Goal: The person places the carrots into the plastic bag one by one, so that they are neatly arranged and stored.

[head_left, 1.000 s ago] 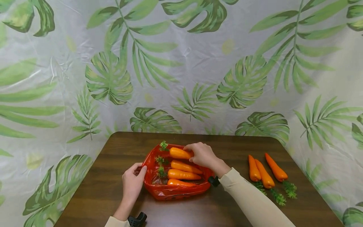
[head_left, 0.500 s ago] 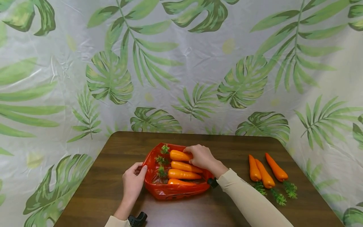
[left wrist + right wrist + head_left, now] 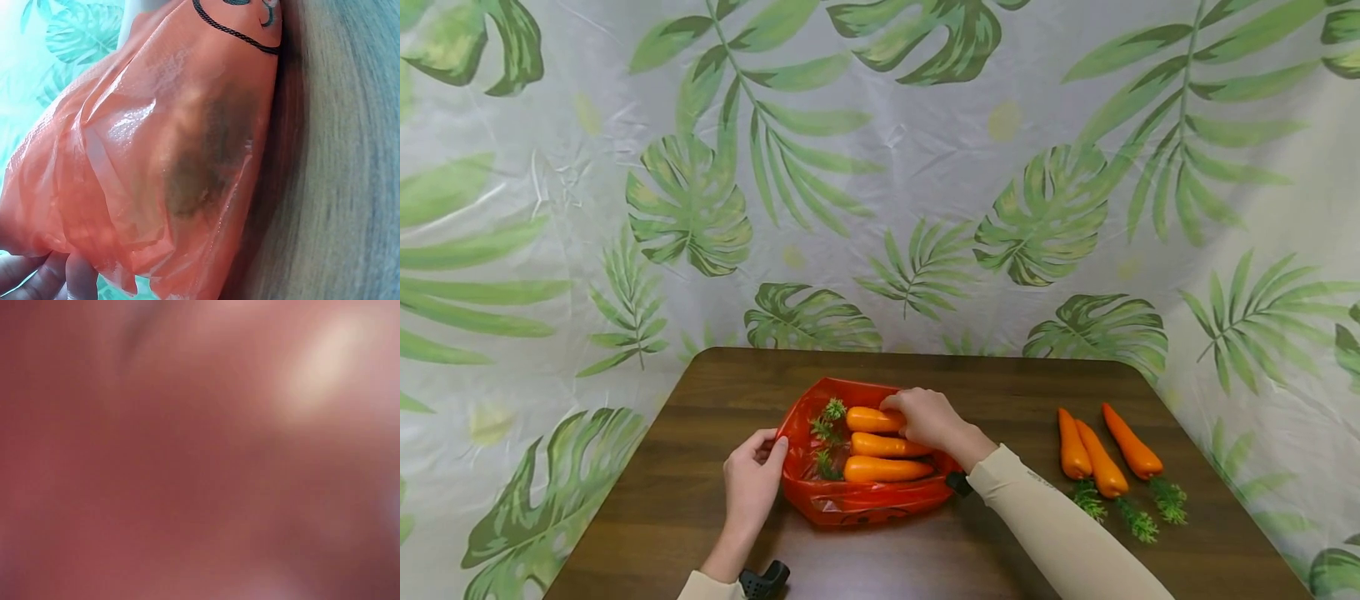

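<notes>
A red plastic bag [image 3: 880,504] lies on the table with its mouth spread. My left hand [image 3: 752,475] pinches the bag's left edge between thumb and fingers. In the left wrist view, those fingers [image 3: 81,278] hold the rim, and dark leafy tops show dimly through the bag [image 3: 125,156]. Inside it, my right hand [image 3: 928,421] grips the tip end of the farthest orange carrot [image 3: 872,419], whose green top points left. Two more carrots show below it, a middle carrot [image 3: 887,445] and a near carrot [image 3: 887,469]. The right wrist view is only a reddish blur.
Three loose carrots lie to the right on the brown table [image 3: 655,500]: a left carrot [image 3: 1073,450], a middle carrot [image 3: 1103,467] and a right carrot [image 3: 1133,446]. A leaf-patterned curtain [image 3: 925,192] hangs behind the table's far edge.
My right hand has moved the farthest carrot slightly toward the near side, shifting the others with it. The nearest carrot has slipped from sight behind the bag's front wall. My left hand stays put.
</notes>
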A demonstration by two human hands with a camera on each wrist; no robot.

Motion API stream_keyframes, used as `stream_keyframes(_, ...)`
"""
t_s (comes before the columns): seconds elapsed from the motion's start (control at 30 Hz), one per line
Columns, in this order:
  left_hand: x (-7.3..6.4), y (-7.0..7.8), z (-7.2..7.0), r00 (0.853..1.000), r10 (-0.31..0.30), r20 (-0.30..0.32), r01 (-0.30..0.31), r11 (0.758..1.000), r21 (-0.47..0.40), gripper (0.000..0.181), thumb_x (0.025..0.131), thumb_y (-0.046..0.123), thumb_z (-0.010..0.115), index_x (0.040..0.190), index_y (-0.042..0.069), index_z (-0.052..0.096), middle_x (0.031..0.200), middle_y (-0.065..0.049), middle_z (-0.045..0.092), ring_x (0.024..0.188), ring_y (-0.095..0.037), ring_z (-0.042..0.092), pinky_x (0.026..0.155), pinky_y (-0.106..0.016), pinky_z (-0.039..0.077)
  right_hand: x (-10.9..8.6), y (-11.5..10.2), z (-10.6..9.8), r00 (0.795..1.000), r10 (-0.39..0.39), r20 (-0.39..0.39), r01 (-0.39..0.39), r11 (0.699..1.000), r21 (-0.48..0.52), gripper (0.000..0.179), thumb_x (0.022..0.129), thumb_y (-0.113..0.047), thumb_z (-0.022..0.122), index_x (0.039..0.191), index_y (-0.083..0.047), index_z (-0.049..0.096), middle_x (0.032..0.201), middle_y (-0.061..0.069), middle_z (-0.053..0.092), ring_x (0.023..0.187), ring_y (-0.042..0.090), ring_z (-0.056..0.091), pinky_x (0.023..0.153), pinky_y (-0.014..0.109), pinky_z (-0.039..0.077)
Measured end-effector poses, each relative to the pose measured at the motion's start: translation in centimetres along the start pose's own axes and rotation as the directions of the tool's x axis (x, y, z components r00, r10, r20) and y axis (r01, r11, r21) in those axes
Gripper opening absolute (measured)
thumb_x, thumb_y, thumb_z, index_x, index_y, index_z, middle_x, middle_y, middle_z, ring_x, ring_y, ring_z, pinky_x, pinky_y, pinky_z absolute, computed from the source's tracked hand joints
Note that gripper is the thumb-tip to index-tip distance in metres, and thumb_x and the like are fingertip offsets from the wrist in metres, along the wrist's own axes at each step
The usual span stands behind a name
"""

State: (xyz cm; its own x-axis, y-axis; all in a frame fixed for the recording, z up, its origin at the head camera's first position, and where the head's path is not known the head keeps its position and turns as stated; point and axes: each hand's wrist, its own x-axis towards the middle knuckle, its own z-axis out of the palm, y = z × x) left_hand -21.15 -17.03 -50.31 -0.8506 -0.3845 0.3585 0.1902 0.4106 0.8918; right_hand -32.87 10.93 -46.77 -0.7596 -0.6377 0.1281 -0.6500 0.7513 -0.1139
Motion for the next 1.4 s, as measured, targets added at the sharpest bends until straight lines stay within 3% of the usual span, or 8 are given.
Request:
stream_keyframes(0.17, -0.1, -0.1, -0.1, 1.0, -0.007, 0.003, 0.007, 1.0, 0.0, 0.008, 0.093, 0.012, 0.072, 0.098, 0.008, 0.077, 0.083, -0.005, 0.071, 0.074, -0.02, 0.062, 0.063, -0.023, 0.052, 0.0, 0.1, 0.5, 0.999, -0.035, 0.023, 0.035, 0.999, 0.026, 0.039, 0.088, 0.0, 0.069, 0.121, -0.02, 0.073, 0.113, -0.005, 0.071, 0.099, 0.021, 0.067, 0.087, 0.043, 0.055)
stream_keyframes(0.47, 0.1, 0.0, -0.1, 1.0, 0.005, 0.002, -0.005, 1.0, -0.001, 0.008, 0.094, 0.013, 0.072, 0.098, 0.009, 0.077, 0.084, -0.005, 0.071, 0.074, -0.02, 0.061, 0.062, -0.023, 0.052, -0.1, 0.4, 0.2, 0.999, -0.027, -0.034, 0.028, 0.999, 0.019, 0.037, 0.088, 0.0, 0.07, 0.12, -0.018, 0.074, 0.112, 0.0, 0.072, 0.099, 0.024, 0.067, 0.083, 0.046, 0.056)
stream_keyframes(0.73, 0.0, -0.1, 0.0, 1.0, 0.011, 0.0, -0.011, 1.0, 0.001, 0.009, 0.094, 0.014, 0.072, 0.1, 0.009, 0.077, 0.086, -0.005, 0.072, 0.075, -0.02, 0.062, 0.063, -0.022, 0.053, -0.8, 0.5, -1.4, 0.999, 0.011, -0.036, -0.01, 0.999, 0.036, 0.033, 0.087, -0.008, 0.075, 0.119, -0.019, 0.074, 0.11, 0.001, 0.071, 0.096, 0.022, 0.066, 0.08, 0.042, 0.056)
stream_keyframes(1.07, 0.0, -0.1, 0.0, 1.0, 0.013, -0.004, -0.013, 1.0, 0.005, 0.009, 0.093, 0.012, 0.073, 0.099, 0.008, 0.077, 0.085, -0.005, 0.072, 0.074, -0.02, 0.062, 0.063, -0.022, 0.053, -1.9, 0.4, -3.3, 0.996, 0.059, -0.068, -0.054, 0.996, 0.069, 0.038, 0.085, -0.009, 0.077, 0.121, -0.02, 0.072, 0.111, 0.002, 0.07, 0.085, 0.018, 0.064, 0.065, 0.036, 0.052)
stream_keyframes(1.4, -0.1, 0.1, -0.1, 1.0, 0.003, 0.01, -0.003, 1.0, 0.003, 0.01, 0.094, 0.014, 0.072, 0.101, 0.008, 0.077, 0.086, -0.006, 0.072, 0.075, -0.02, 0.062, 0.063, -0.022, 0.054, -3.5, 0.7, -5.0, 0.988, 0.094, -0.12, -0.083, 0.992, 0.091, 0.038, 0.087, -0.015, 0.076, 0.125, -0.02, 0.072, 0.115, 0.0, 0.069, 0.085, 0.018, 0.063, 0.066, 0.036, 0.053)
